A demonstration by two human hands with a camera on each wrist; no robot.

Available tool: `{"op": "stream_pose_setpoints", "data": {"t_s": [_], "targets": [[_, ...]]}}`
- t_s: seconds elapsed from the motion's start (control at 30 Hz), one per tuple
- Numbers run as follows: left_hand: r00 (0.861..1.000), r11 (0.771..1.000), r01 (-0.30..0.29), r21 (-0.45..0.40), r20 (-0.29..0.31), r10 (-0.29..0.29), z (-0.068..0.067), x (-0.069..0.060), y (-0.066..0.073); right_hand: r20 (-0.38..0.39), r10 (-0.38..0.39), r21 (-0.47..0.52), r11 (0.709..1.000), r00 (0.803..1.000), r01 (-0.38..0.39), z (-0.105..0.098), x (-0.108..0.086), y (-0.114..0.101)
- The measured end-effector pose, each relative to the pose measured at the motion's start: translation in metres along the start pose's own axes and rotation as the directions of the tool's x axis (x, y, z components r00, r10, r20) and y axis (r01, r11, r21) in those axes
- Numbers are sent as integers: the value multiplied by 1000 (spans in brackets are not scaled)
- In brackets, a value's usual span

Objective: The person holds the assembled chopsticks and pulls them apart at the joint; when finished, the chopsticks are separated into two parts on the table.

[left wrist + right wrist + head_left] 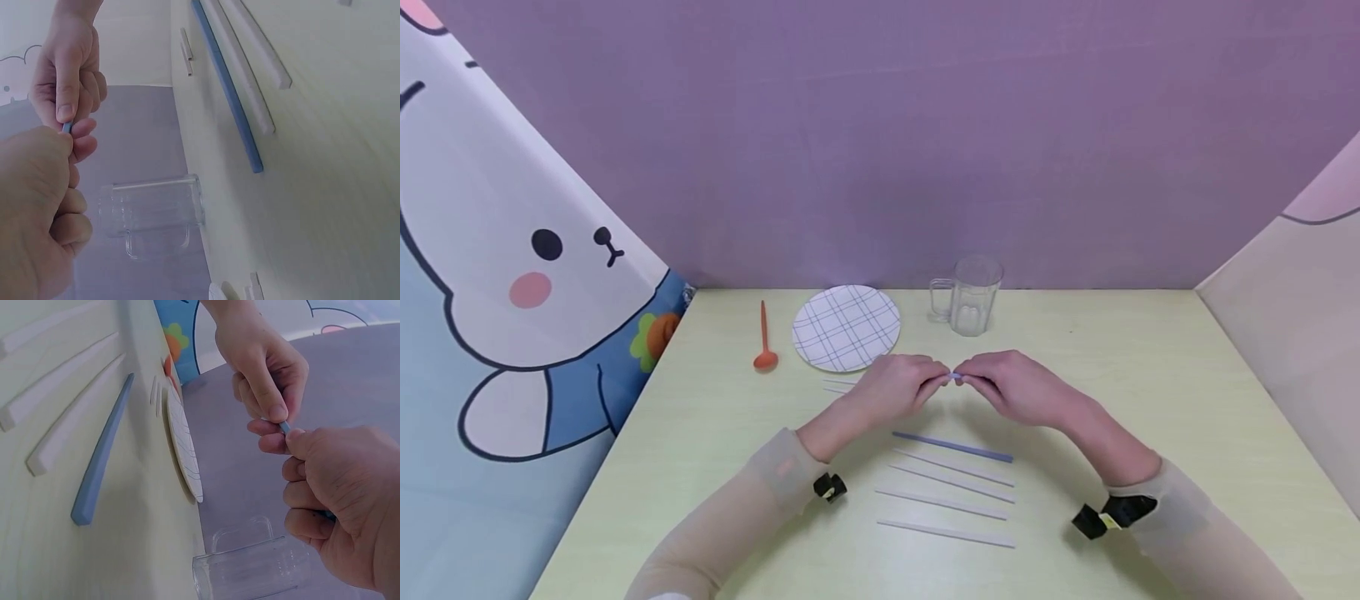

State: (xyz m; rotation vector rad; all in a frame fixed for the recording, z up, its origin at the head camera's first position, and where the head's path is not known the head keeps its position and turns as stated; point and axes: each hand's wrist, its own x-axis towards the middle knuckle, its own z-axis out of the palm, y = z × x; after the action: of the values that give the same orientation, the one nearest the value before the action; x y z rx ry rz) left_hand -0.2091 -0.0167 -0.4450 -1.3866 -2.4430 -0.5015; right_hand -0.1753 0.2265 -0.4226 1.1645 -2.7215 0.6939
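Observation:
Above the middle of the table my left hand (895, 385) and right hand (1021, 388) meet at the fingertips. Both pinch one blue chopstick (955, 376), of which a short piece shows between them; most of it is hidden inside the fingers. In the right wrist view a dark blue-green bit shows under the curled fingers of the right hand (356, 500). Below the hands a second blue chopstick (952, 447) lies on the table. Several white chopsticks (946, 533) lie in a rough row nearer the front, roughly parallel to it.
A white plate with blue crossing lines (842, 325) lies behind the left hand. Two pale chopsticks (838, 382) show partly beside that hand. An orange ladle (765, 360) is farther left, and a clear mug (974, 304) stands at the back, its handle leftward.

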Motion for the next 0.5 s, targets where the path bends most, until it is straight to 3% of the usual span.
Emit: {"op": "stream_pose_setpoints", "data": {"t_s": [0.3, 0.5], "targets": [[1000, 1000, -6, -13, 27, 7, -3, 1, -1, -9, -28, 51, 998, 1000, 29, -1, 0, 1], [1000, 1000, 3, -2, 6, -3, -3, 1, 2, -20, -28, 37, 999, 999, 28, -1, 0, 2]]}}
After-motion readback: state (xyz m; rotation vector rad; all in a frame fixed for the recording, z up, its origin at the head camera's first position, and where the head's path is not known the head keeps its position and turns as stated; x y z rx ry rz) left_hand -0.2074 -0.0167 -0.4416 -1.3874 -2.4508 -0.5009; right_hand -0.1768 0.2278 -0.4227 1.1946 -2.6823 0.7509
